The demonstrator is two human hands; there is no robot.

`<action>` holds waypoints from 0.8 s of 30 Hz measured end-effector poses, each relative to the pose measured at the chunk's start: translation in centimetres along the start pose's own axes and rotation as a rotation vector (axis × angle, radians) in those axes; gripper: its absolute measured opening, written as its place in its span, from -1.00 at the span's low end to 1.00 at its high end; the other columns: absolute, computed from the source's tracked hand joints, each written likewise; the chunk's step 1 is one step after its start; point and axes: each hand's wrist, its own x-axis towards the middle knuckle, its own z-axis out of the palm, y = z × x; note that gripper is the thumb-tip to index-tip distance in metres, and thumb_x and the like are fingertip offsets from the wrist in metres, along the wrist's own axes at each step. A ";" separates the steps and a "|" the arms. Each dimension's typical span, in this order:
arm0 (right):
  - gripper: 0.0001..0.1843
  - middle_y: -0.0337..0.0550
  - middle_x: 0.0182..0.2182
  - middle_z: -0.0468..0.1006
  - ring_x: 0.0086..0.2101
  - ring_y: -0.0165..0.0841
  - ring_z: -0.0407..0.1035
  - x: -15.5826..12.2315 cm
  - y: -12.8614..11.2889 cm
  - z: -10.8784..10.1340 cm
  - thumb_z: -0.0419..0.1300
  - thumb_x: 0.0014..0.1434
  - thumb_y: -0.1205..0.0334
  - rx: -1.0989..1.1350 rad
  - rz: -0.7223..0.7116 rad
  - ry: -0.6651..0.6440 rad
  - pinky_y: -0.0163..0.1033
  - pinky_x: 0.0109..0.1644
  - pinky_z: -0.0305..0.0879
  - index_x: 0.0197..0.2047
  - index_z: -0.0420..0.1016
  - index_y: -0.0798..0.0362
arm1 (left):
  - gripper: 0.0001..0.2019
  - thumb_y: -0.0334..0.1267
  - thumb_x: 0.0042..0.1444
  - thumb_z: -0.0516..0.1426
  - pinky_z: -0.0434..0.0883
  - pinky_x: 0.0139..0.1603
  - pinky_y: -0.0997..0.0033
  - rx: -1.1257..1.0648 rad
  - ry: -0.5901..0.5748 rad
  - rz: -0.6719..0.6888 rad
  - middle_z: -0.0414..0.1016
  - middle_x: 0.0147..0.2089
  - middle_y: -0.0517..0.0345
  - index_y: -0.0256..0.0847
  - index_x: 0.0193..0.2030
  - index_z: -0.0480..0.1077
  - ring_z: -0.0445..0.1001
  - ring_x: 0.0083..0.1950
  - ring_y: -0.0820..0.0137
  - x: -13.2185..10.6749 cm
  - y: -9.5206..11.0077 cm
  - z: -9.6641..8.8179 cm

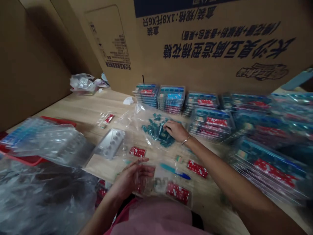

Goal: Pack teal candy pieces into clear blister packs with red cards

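1. Heap of teal pieces (156, 133) lies in a clear bag (138, 112), straight ahead, running diagonally;
2. right hand (174, 130), the nearer, rests curved on it, grip unclear;
3. left hand (130, 179) curls around a small clear packet (145, 182).

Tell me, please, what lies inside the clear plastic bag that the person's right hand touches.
The clear plastic bag holds a loose heap of small teal pieces. The right hand covers part of the heap, so what lies beneath it cannot be seen.
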 end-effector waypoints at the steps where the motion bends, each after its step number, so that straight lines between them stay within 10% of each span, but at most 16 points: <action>1: -0.77 -0.06 -0.23 0.52 -0.18 -0.29 0.41 -0.6 0.0 0.0 0.03 0.19 0.45 0.045 -0.024 0.053 -0.21 -0.07 0.31 -0.22 0.50 0.09 | -0.69 -0.25 -0.06 0.24 0.39 -0.36 0.48 0.004 -0.008 -0.011 0.59 -0.31 0.00 -0.25 -0.14 0.39 0.54 -0.35 0.36 0.3 -0.1 0.4; 8: -0.71 0.02 -0.02 0.48 -0.02 -0.26 0.37 -2.9 0.5 0.1 0.11 0.09 0.48 0.199 -0.015 0.031 -0.14 0.06 0.29 -0.12 0.50 0.11 | -0.69 -0.16 -0.19 0.34 0.34 -0.45 0.55 0.088 -0.003 -0.022 0.59 -0.35 0.10 -0.23 -0.30 0.46 0.50 -0.42 0.44 1.8 -0.7 1.6; 14: -0.78 -0.11 -0.28 0.57 -0.28 -0.32 0.45 -2.9 0.4 -3.1 0.09 0.12 0.45 0.187 0.212 0.197 -0.22 -0.14 0.34 -0.23 0.53 0.09 | -0.63 -0.07 -0.20 0.35 0.28 -0.44 0.54 0.171 -0.036 -0.001 0.58 -0.38 0.10 -0.22 -0.27 0.47 0.47 -0.44 0.45 1.0 -1.3 1.0; 24: -0.80 -0.12 -0.32 0.58 -0.27 -0.32 0.44 -0.4 -1.3 -0.5 0.14 0.00 0.46 -0.041 0.184 -0.235 -0.34 -0.27 0.22 -0.34 0.55 0.07 | -0.61 -0.06 -0.09 0.29 0.23 -0.33 0.49 0.214 -0.164 0.036 0.56 -0.36 0.07 -0.23 -0.16 0.42 0.41 -0.39 0.45 0.3 -2.6 1.1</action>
